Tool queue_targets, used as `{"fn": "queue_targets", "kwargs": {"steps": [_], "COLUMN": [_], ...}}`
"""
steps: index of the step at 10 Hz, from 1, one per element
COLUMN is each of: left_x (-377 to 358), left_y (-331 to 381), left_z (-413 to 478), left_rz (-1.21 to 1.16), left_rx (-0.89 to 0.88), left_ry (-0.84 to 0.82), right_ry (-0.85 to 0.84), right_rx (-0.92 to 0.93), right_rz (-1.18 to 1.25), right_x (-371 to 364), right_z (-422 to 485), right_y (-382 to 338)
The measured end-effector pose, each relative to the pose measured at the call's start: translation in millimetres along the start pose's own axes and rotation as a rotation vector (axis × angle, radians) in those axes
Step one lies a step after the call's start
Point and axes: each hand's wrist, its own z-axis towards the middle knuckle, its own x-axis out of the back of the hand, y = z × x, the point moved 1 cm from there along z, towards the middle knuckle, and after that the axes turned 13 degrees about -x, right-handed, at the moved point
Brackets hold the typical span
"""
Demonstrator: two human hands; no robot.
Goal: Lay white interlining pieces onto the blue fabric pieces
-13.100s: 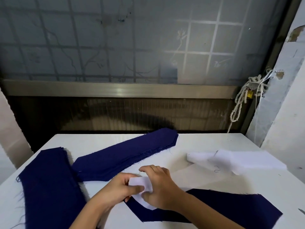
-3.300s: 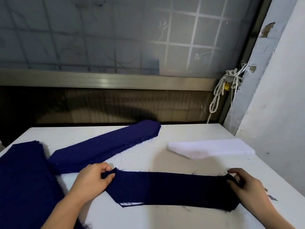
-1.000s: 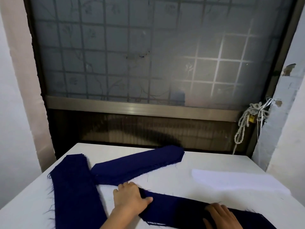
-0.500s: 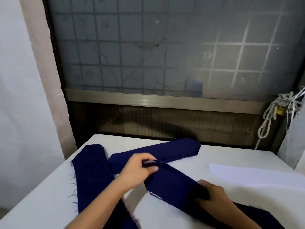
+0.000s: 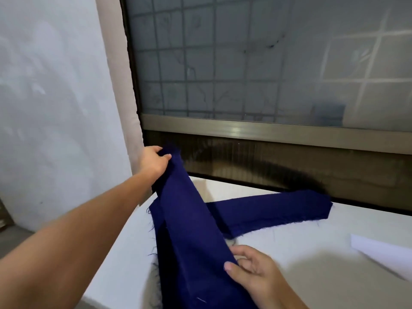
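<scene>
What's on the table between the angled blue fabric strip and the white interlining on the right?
Nothing: in the head view, only bare white table lies between the blue strip and the interlining.

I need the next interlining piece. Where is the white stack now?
In the head view the white interlining stack lies at the table's right edge, partly cut off, right of the right hand and below the angled blue strip.
</scene>
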Motion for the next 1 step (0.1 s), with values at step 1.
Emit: {"fn": "queue_targets", "kwargs": {"steps": [1], "left_x": [-16.2], "left_y": [-30.7], "left_z": [0.6], "left_rz": [0.249], "left_rx": [-0.058], "left_ry": [-0.163], "right_ry": [0.066], "right_rx": [0.097], "right_rz": [-0.262], "right_x": [-8.5], "right_z": [11.4], "right_y": [6.9]}}
